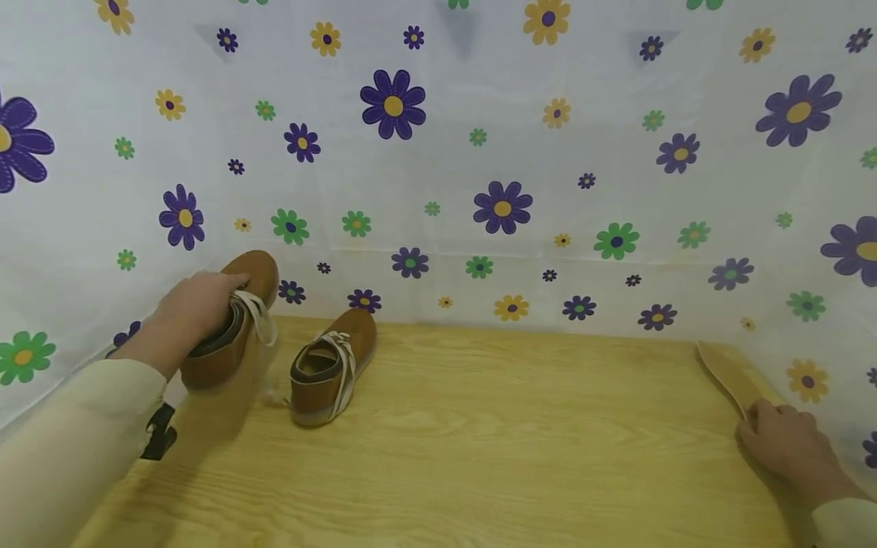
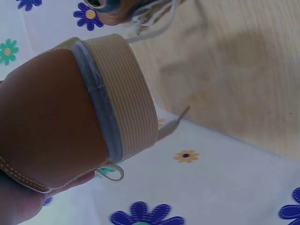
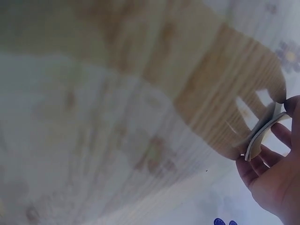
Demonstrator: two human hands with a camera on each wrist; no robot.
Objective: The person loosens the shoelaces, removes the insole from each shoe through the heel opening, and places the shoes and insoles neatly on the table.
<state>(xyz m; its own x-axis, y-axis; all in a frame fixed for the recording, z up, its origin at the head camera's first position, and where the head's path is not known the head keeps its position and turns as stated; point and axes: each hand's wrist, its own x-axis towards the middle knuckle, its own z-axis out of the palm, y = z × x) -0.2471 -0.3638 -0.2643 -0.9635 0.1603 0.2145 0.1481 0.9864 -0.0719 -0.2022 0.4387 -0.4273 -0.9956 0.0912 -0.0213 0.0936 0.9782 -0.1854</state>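
Left hand (image 1: 195, 308): grip clamped on the lifted shoe (image 1: 236, 350), near the flowered cloth (image 1: 445, 171) at desk (image 1: 521, 426) left. Second shoe (image 1: 330, 384) sits just beside it, toe by the back edge. Right hand (image 1: 788, 445): grip pinching a thin, curved tan insert (image 1: 729, 374) at the right edge. Wide wood-grain stretch between. Shoes: smooth brown uppers, pale laces; lifted one has ribbed sole edge.

Wearing a long, plain cream left sleeve (image 1: 82, 441), creasing softly and stopping at the wrist (image 1: 154, 342). Sporting a small black angular fitting (image 1: 161, 435) just beneath that sleeve's end. Wearing a matching cream right sleeve (image 1: 846, 524). Showing a bare left hand (image 1: 195, 308) and bare right hand (image 1: 788, 443).
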